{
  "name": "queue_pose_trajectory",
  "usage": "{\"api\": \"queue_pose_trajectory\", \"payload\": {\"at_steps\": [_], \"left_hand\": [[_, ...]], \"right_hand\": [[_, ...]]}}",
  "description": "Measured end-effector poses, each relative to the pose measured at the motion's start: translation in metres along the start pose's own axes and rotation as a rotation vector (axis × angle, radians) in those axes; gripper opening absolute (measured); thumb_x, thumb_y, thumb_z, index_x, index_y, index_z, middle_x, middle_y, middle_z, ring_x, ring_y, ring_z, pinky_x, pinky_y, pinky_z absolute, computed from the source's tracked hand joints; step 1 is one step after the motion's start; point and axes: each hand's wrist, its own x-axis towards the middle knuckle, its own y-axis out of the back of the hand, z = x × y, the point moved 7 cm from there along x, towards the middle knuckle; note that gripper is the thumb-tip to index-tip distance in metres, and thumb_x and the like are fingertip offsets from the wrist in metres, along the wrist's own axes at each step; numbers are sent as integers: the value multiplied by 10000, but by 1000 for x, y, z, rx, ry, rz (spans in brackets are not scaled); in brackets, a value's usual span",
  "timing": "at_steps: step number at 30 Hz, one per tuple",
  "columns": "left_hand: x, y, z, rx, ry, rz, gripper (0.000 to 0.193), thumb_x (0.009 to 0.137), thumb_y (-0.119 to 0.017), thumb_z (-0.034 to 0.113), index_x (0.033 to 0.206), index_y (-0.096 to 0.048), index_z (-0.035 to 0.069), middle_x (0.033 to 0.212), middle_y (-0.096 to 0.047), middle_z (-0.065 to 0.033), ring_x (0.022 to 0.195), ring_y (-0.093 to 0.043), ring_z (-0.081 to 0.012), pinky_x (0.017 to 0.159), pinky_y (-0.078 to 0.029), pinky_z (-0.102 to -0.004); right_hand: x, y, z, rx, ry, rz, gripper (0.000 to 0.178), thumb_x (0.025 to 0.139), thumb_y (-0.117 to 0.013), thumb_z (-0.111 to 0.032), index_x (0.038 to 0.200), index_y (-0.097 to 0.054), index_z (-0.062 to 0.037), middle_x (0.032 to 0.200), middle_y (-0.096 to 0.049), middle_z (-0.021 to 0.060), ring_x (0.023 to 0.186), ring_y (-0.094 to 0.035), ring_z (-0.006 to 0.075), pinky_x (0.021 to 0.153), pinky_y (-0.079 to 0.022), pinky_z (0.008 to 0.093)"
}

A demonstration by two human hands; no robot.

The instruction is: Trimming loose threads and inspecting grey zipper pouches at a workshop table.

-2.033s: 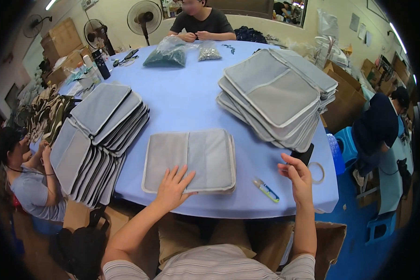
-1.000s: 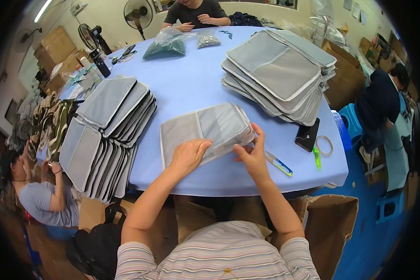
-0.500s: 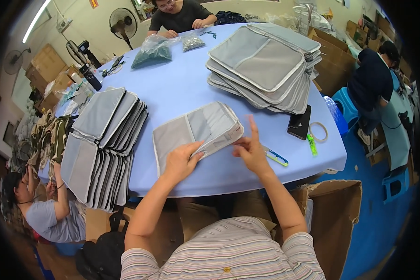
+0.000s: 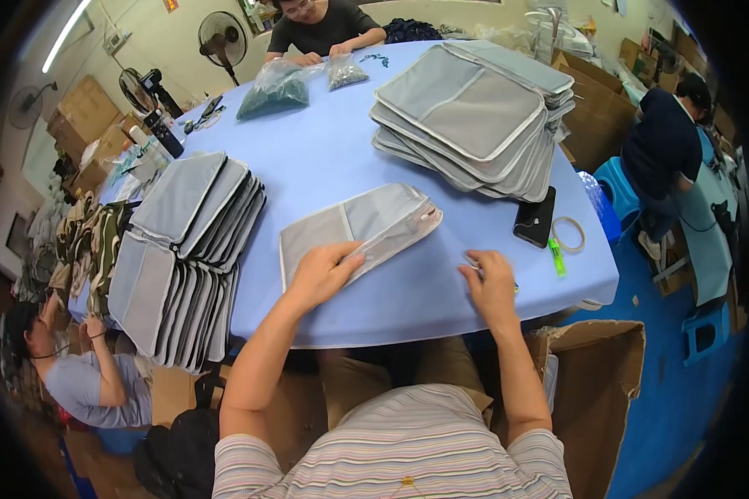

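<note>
A grey packing cube with a paler panel and white piping lies on the table before me. My left hand grips its near edge, thumb on the side wall. To the right, apart from the cube, my right hand is low over the tabletop with fingers curled around small blue-and-yellow thread snips. Most of that tool is hidden under the hand; only a bit of its end shows.
Stacks of similar grey cubes stand at left and far right. A phone, green marker and tape roll lie rightward. Bags sit at the far side, near a seated person. An open carton stands below.
My right hand has moved from beside the cube down and right onto the snips, its pointing finger now curled. The cube has shifted slightly right under my left hand.
</note>
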Motion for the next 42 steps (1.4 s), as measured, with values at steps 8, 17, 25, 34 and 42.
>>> {"api": "queue_pose_trajectory", "payload": {"at_steps": [8, 17, 25, 34, 42], "left_hand": [[13, -16, 11, -214, 37, -73, 304, 846, -532, 284, 1043, -639, 78, 763, -626, -142, 685, -570, -201, 662, -440, -323], [11, -25, -1, -251, 24, -212, 336, 863, -542, 287, 1086, -623, 49, 919, -665, -104, 841, -598, -214, 757, -452, -309], [-41, -7, -10, 100, -201, 161, 282, 810, -631, 238, 1011, -635, 41, 976, -635, -131, 895, -596, -295, 768, -477, -353], [-69, -49, 12, 279, -370, 219, 441, 619, -743, 128, 1046, -632, 142, 1092, -546, -104, 981, -529, -288, 790, -442, -388], [-79, -47, 9, 167, -473, 412, 161, 623, -717, 78, 744, -613, 69, 993, -599, -82, 946, -567, -287, 768, -457, -399]], "right_hand": [[-1, -98, -60, 809, -233, -425, 221, 844, -616, -191, 915, -642, 17, 766, -644, 71, 658, -564, 120, 620, -464, 271], [-14, -38, -46, 380, -39, -562, 136, 799, -624, -103, 881, -644, 4, 879, -633, 93, 770, -597, 196, 681, -465, 295], [-20, 27, 12, -233, 58, 36, 349, 690, -698, -123, 1018, -608, -44, 1009, -590, 87, 992, -510, 302, 803, -401, 403], [-11, 21, 26, -397, 62, -150, 321, 653, -733, -161, 939, -629, -57, 866, -557, 88, 854, -505, 275, 724, -385, 382], [-27, 44, 43, 15, -100, -90, 222, 746, -687, -95, 937, -602, -20, 820, -526, 71, 744, -549, 197, 627, -431, 287]]}}
